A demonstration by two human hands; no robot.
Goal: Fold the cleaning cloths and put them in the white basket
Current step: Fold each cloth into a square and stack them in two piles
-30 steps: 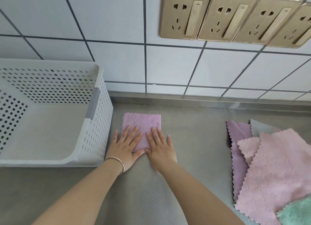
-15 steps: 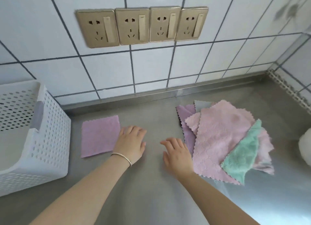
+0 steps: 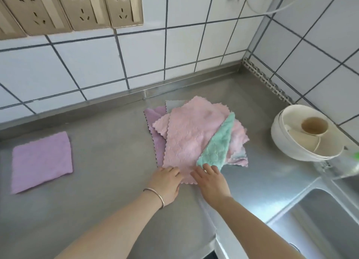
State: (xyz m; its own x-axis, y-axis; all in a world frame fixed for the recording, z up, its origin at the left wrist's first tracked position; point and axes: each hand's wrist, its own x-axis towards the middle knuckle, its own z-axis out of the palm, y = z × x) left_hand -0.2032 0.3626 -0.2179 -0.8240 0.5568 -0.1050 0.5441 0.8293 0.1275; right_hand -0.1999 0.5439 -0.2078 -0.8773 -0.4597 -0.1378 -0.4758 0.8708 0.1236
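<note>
Cloths (image 3: pixel 194 138) lay in a loose pile at the middle of the steel counter (image 3: pixel 108 146), with one folded lilac cloth (image 3: pixel 41 159) off to the left. I had my left hand (image 3: pixel 167 183) and right hand (image 3: pixel 211 181) on the near edge of the pink cloth (image 3: pixel 186 142), fingers loosely spread, nothing gripped yet. I judged this the pick-up of the next cloth: pinch that near hem and draw it clear. White basket out of view.

One head-worn wide-angle view looks forward and steeply down from close above the steel worktop (image 3: pixel 108 161), facing the tiled wall (image 3: pixel 174 51) at twelve o'clock, with the sink (image 3: pixel 320 220) at four o'clock.
</note>
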